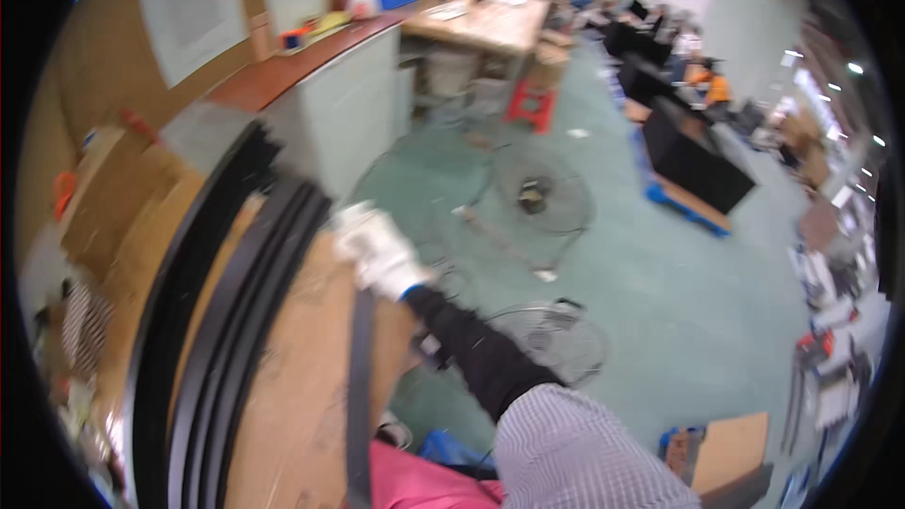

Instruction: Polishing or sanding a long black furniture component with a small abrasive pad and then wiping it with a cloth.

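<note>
My right hand (379, 250), in a white glove with a blue cuff edge, reaches out over the far right corner of the bench. Its fingers look curled around the far end of a narrow black strip (359, 396), though motion blurs them. That strip runs back toward me along the bench's right edge. To its left, several long black strips (231, 339) lie side by side. Another black strip (174, 320) lies farther left, with brown board showing between. My left hand is out of the picture.
The brown bench top (292, 386) is under the strips. Fan guards (542, 193) stand on the green floor, right of my arm. Beyond are a white cabinet (351, 99), a red stool (531, 106) and a black box (698, 155) on a blue-edged pallet. A person in orange (712, 85) is far off.
</note>
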Motion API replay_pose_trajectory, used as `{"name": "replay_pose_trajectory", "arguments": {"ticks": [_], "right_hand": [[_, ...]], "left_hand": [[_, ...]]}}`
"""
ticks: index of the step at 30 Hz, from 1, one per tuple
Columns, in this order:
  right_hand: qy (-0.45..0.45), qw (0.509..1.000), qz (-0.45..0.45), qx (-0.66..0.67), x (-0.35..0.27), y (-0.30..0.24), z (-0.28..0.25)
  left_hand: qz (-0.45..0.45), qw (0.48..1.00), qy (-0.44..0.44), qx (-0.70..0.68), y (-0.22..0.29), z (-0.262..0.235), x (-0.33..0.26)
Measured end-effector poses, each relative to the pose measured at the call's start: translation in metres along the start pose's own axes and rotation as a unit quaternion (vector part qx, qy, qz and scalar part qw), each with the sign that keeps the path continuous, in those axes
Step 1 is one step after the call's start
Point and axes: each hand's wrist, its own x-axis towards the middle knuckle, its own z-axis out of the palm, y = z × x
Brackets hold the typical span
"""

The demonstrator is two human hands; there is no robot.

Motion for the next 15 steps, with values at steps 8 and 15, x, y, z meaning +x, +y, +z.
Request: {"name": "replay_pose_trajectory", "arguments": {"ticks": [8, 15], "right_hand": [[-0.055, 0.960, -0.074, 0.266, -0.088, -0.227, -0.093], [-0.391, 0.876, -0.212, 0.187, -0.140, -0.264, -0.082]], "left_hand": [[0.037, 0.981, 0.078, 0.173, 0.005, -0.001, 0.010], [0.062, 0.945, 0.119, 0.299, -0.006, -0.011, 0.006]]}}
